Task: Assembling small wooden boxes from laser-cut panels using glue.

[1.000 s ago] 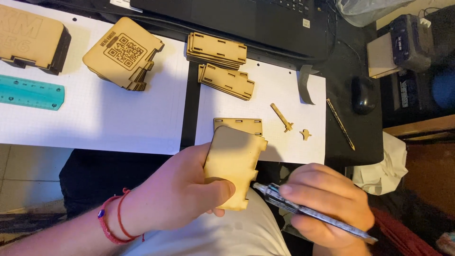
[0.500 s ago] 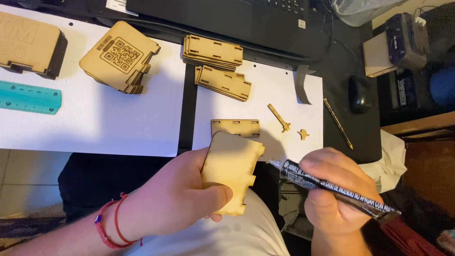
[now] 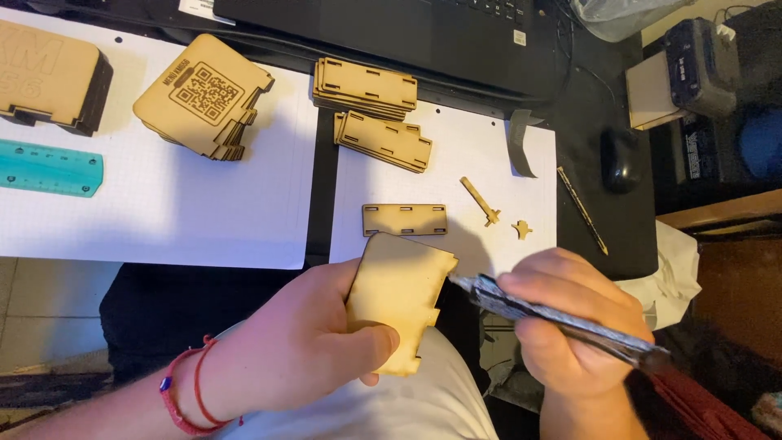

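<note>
My left hand (image 3: 305,350) grips a flat pale wooden panel (image 3: 399,297) with notched edges, held over my lap below the desk edge. My right hand (image 3: 570,334) holds a dark pen-like tool (image 3: 554,319), blurred, its tip pointing left and almost at the panel's right edge. A red cord bracelet is on my left wrist. Just above the panel, a small slotted wooden strip (image 3: 405,219) lies on white paper (image 3: 481,155).
Two stacks of slotted wooden pieces (image 3: 383,138) lie near a laptop (image 3: 407,33). A stack of engraved wooden panels (image 3: 204,98), a wooden box (image 3: 49,73) and a teal ruler (image 3: 49,167) are at the left. Small wooden pegs (image 3: 481,201), a pencil (image 3: 582,209) and a mouse (image 3: 619,159) sit at the right.
My right hand has raised and swung the tool so its tip points at the panel's right edge. The left hand has tilted the panel slightly.
</note>
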